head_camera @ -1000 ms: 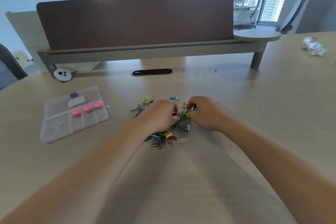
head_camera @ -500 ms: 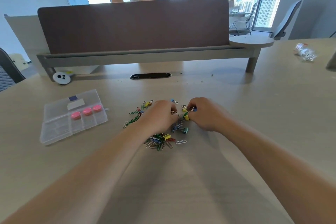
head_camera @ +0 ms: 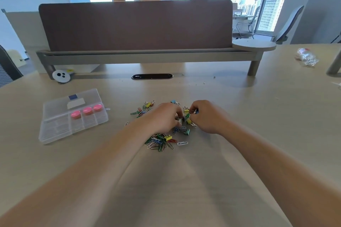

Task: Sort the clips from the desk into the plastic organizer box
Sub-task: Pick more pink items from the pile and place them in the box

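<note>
A loose pile of coloured paper clips and small binder clips (head_camera: 162,140) lies on the desk in front of me. My left hand (head_camera: 164,118) rests on the middle of the pile with curled fingers that pinch at clips; what they hold is hidden. My right hand (head_camera: 206,116) is just right of it and pinches a small blue binder clip (head_camera: 196,111) at its fingertips. The clear plastic organizer box (head_camera: 55,131) lies closed to the left, with three pink latches (head_camera: 86,111) on its lid, well apart from both hands.
A brown partition screen (head_camera: 136,26) on a grey rail crosses the desk's far side, with a round shelf (head_camera: 253,45) at its right end. A crumpled plastic bottle (head_camera: 306,56) lies far right. A white round object (head_camera: 61,76) sits far left. A person stands behind the screen.
Both hands stay on the pile, fingers shifting slightly among the clips. The view has tilted a little, so everything sits lower in frame.
</note>
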`<state>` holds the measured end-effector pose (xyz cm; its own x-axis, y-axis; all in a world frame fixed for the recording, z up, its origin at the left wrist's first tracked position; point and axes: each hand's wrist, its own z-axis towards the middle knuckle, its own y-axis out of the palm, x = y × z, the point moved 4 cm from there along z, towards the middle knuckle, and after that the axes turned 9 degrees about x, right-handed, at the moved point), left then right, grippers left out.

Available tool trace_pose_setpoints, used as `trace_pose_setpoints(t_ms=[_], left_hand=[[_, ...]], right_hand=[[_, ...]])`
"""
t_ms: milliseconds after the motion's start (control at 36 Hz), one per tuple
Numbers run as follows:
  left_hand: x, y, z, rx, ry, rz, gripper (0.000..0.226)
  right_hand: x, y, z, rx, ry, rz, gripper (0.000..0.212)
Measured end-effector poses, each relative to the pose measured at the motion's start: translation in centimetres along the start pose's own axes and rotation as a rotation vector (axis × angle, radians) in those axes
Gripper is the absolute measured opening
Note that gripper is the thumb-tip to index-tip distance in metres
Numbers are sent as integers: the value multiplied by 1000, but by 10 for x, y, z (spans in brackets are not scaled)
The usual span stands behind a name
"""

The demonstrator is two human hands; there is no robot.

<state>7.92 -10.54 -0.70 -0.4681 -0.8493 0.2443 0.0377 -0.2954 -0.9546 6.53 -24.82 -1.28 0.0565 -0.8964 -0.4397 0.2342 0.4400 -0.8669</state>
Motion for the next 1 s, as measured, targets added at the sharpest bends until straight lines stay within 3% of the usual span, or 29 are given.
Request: trace_pose_setpoints(t_ms=[167, 472, 611, 694, 889, 1000], left_hand=[[1, 2, 3, 15, 4, -23, 31], [-11, -18, -5, 79, -192, -330, 34], [-21, -31, -17, 91, -192, -368, 26], [-32, -38, -25, 101, -198, -428, 33], [-61, -64, -49, 231, -185, -410, 10], [-87, -81, -64, 312, -217, -415, 16]], right_hand=[[4, 0, 2, 0, 6, 16, 16], [-8, -11, -3, 11, 7, 39, 15], [-25, -12, -7, -3, -13, 61, 14], [-37, -8, -7, -17, -28, 77, 14], [-84, 7, -5, -26, -125, 103, 6], [-112, 23, -1, -41, -194, 107, 10]])
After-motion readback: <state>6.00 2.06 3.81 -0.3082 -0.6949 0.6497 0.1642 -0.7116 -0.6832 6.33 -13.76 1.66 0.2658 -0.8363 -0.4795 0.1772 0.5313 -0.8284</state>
